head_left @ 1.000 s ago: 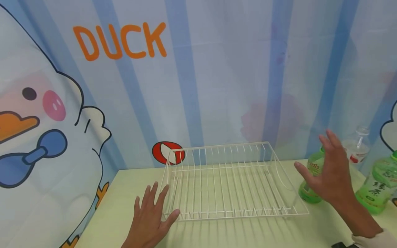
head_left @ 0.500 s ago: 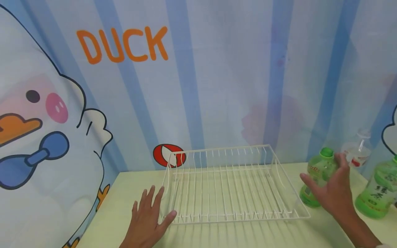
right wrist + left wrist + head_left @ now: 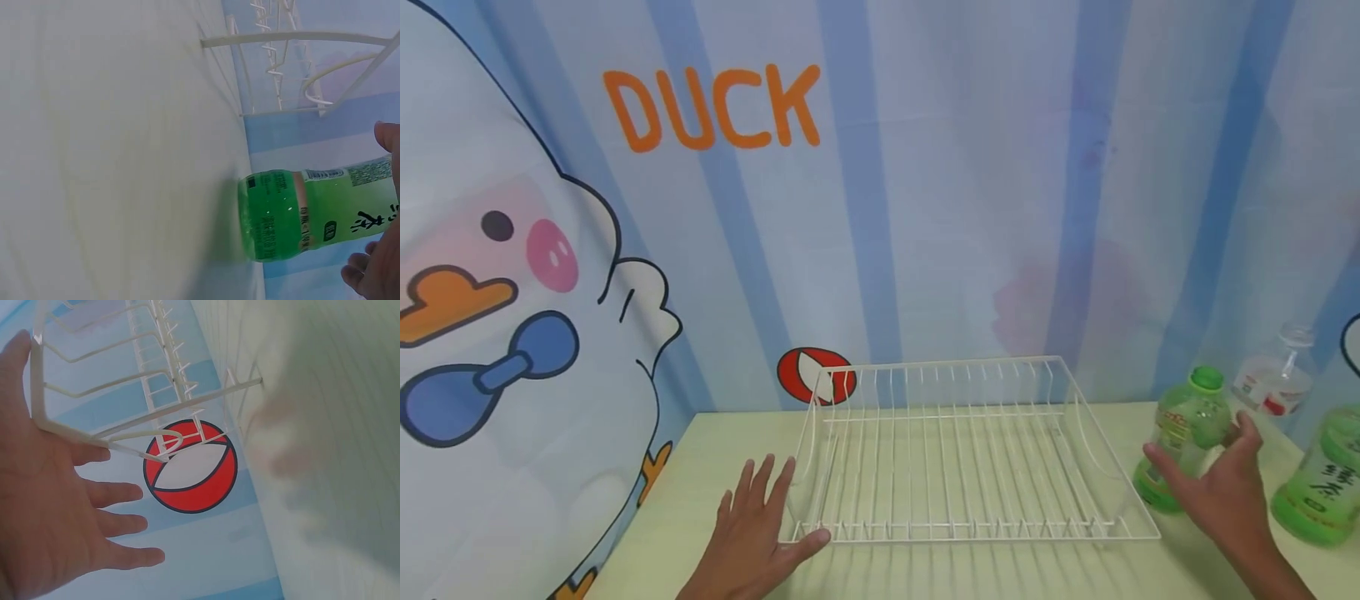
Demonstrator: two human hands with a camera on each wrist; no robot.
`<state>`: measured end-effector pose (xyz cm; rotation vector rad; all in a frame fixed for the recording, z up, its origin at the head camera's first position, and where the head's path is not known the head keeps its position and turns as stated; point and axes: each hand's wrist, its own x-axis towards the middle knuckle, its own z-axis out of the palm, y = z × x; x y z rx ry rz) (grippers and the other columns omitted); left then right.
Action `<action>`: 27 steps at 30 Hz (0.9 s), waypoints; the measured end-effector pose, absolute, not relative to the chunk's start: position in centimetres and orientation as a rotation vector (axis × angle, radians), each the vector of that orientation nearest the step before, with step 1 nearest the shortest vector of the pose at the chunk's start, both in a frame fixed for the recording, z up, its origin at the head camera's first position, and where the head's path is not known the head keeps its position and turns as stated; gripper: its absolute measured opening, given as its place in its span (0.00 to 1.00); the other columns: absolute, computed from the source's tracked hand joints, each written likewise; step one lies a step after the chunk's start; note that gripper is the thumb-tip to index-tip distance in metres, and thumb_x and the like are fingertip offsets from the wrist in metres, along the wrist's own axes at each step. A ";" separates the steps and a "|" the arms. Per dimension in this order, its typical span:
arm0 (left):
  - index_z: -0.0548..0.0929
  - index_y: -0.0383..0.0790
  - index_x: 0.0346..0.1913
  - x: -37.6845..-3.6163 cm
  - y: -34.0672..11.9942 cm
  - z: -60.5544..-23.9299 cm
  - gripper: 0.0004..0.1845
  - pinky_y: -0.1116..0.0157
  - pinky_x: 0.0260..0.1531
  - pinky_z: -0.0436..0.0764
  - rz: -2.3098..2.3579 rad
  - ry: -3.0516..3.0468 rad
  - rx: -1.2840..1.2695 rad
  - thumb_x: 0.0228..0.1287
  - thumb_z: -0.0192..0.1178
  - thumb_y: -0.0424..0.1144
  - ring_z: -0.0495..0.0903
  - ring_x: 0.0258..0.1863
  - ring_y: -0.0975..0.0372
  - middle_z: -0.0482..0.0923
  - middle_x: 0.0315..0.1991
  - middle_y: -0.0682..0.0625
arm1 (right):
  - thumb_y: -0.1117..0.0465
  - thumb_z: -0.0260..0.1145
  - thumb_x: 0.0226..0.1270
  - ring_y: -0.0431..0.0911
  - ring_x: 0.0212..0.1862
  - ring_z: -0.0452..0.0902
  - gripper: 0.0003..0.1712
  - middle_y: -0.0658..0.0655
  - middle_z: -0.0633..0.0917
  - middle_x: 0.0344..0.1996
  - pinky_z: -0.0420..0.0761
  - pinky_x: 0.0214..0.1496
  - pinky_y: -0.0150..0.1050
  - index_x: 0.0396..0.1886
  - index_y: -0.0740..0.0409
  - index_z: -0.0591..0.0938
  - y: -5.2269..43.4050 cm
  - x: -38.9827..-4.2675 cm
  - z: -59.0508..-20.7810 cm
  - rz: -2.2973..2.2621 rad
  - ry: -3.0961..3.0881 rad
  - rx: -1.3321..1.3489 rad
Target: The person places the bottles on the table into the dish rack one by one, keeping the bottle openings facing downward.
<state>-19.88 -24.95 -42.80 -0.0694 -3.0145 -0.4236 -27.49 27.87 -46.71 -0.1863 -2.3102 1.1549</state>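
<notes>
Left hand (image 3: 745,533) spread, likely steadying white rectangular wire rack (image 3: 951,533); right hand (image 3: 1231,493), fingers spread, flanks green plastic bottle (image 3: 1187,427), contact unclear.

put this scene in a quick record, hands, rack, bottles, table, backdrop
left hand: fingers spread, at the left end of the white wire dish rack
right hand: thumb and fingers either side of the nearest green bottle, contact unclear
other bottles: green bottle at far right, clear bottle
table: pale yellow-green
backdrop: blue stripes, orange "DUCK" lettering
</notes>
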 end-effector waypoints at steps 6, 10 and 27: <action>0.58 0.42 0.78 -20.4 -24.9 -42.8 0.57 0.30 0.65 0.50 -0.485 -3.002 -0.112 0.54 0.56 0.77 0.45 0.76 0.37 0.56 0.75 0.35 | 0.42 0.70 0.63 0.78 0.49 0.71 0.63 0.86 0.69 0.54 0.73 0.39 0.65 0.75 0.73 0.40 29.1 -27.7 -47.6 1.094 -2.473 -0.275; 0.57 0.42 0.78 -20.5 -25.1 -43.0 0.58 0.30 0.65 0.51 -0.494 -3.035 -0.081 0.53 0.56 0.78 0.46 0.75 0.36 0.58 0.74 0.34 | 0.40 0.66 0.66 0.77 0.47 0.73 0.55 0.85 0.71 0.51 0.76 0.38 0.63 0.67 0.79 0.52 29.6 -27.8 -48.0 1.054 -2.568 -0.259; 0.57 0.44 0.78 -20.3 -25.3 -43.2 0.59 0.29 0.65 0.50 -0.514 -3.076 -0.022 0.52 0.56 0.79 0.46 0.75 0.35 0.60 0.73 0.35 | 0.43 0.66 0.68 0.79 0.50 0.74 0.44 0.86 0.73 0.52 0.78 0.42 0.66 0.59 0.78 0.62 29.6 -27.9 -48.8 0.995 -2.567 -0.169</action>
